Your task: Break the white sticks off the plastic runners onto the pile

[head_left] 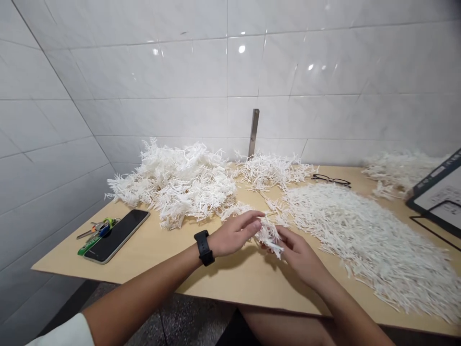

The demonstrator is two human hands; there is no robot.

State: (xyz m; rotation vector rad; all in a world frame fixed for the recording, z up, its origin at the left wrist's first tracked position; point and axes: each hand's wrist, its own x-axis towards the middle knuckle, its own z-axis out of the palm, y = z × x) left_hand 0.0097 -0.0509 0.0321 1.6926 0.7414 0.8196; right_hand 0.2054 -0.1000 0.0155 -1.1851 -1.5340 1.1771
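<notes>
Over the front middle of the wooden table point(144, 262), my left hand point(236, 234), with a black watch on its wrist, closes thumb and fingers on one side of a small clump of white branched pieces point(268, 233). My right hand point(293, 250) grips the same clump from the right, its fingertips partly hidden behind it. A large tangled heap of white pieces point(183, 182) lies behind and left of my hands. To the right spreads a flat pile of loose white sticks point(370, 240).
A phone point(117, 236) and keys point(97, 229) lie at the left. Glasses point(331, 180) and a smaller white heap point(272, 169) are near the tiled wall. A dark-framed board point(441, 192) stands at the right, beside another white heap point(399, 170). A metal strip point(253, 132) rises behind.
</notes>
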